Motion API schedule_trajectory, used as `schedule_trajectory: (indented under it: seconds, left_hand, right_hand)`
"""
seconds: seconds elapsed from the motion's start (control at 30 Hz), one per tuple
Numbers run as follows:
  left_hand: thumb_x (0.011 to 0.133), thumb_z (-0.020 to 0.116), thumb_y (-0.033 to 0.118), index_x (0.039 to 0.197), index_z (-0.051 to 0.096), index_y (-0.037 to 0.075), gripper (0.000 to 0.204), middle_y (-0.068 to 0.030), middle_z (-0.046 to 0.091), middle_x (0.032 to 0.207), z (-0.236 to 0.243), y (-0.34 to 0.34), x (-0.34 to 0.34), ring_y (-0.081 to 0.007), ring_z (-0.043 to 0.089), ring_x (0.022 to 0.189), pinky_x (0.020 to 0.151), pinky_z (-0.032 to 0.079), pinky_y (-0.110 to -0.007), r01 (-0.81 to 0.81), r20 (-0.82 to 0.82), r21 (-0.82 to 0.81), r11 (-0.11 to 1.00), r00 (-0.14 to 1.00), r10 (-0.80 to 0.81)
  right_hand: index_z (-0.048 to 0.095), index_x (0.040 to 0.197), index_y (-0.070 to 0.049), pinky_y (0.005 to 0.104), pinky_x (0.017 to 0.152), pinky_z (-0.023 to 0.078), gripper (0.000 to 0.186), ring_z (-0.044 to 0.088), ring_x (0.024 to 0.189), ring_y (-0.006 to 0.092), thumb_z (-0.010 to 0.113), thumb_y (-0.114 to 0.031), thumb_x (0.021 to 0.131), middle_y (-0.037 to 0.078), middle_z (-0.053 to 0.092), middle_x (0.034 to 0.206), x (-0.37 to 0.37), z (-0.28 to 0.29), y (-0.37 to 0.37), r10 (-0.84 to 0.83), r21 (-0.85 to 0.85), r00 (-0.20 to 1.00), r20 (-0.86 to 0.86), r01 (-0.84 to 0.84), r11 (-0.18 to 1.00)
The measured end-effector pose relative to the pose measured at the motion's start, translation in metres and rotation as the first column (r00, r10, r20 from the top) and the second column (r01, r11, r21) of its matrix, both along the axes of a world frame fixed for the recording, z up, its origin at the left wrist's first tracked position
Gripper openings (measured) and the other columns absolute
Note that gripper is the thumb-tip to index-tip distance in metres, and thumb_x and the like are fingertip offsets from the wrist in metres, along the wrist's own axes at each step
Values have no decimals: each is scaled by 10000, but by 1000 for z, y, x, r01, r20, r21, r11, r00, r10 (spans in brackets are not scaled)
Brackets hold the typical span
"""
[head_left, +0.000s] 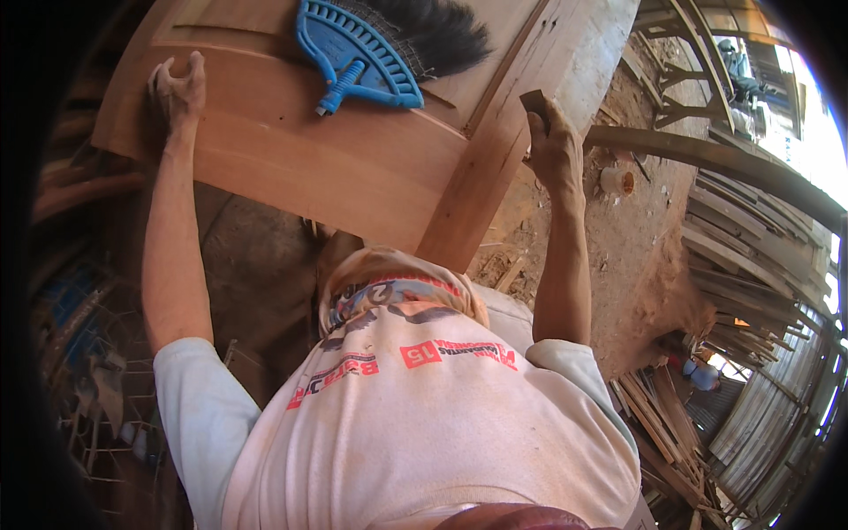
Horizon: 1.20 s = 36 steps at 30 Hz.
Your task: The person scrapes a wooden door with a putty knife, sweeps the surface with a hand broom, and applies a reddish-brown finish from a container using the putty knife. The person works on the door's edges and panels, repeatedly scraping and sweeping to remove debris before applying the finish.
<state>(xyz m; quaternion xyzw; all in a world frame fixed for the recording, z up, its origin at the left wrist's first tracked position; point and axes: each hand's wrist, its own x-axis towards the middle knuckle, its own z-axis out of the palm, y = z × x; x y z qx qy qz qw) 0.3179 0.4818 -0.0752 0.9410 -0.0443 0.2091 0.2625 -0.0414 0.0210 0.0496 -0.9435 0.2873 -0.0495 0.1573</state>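
A reddish wooden panel door lies across the upper middle, in front of my body. On it rests a blue plastic broom head with dark bristles and no handle visible. My left hand is at the door's left part, its fingers bent but apart, with nothing visible in them. My right hand is beside the door's right stile, closed on a small dark flat block that I cannot identify further.
Dirt floor with scraps and a small pale container lies right of the door. A long beam crosses there. Stacked boards and corrugated sheeting stand at the right. A metal grid shows at the lower left.
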Motion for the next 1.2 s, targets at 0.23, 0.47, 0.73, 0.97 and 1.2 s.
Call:
schedule_trajectory:
  seconds: [0.23,0.47,0.73,0.97,1.2]
  left_hand:
    - [888,624,644,1380,601,8,805,-229,526,1472,3,1,-4,-363,443,1412,1172,358,-471,6,-17,-25,1000,1000,-7]
    - [900,617,631,1405,575,-7,815,-246,509,1486,8,-1,-6,-379,443,1407,1175,352,-488,14,-23,-7,1000,1000,-14]
    - [883,638,591,1397,568,-36,813,-273,508,1475,7,-3,-6,-393,438,1410,1168,358,-489,15,-21,-29,999,1000,-16]
    - [860,657,588,1379,572,-49,826,-266,515,1467,-2,1,2,-395,448,1391,1160,360,-491,43,-18,-86,995,999,-45]
    - [834,690,540,1371,561,-73,824,-272,570,1384,0,-5,3,-397,524,1306,1113,414,-477,18,6,-20,1000,1000,-18]
  right_hand:
    - [572,1428,-100,497,918,543,455,693,1081,426,581,-291,1015,234,723,1175,25,-21,-23,16,-29,999,50,-14,999]
    - [585,1424,-73,453,1045,492,462,641,1227,402,572,-317,1032,250,678,1291,26,-18,-16,-73,140,995,61,63,988]
    - [590,1415,-36,454,1047,494,485,633,1237,408,573,-330,1030,256,669,1305,33,-13,-11,-55,41,998,5,54,998]
    - [614,1388,-54,474,996,523,449,652,1191,400,563,-321,1031,237,691,1258,46,8,-32,179,2,970,-165,-181,983]
    - [682,1261,-138,469,973,522,297,672,1138,381,551,-281,1036,181,718,1202,15,13,11,122,48,970,-212,-114,992]
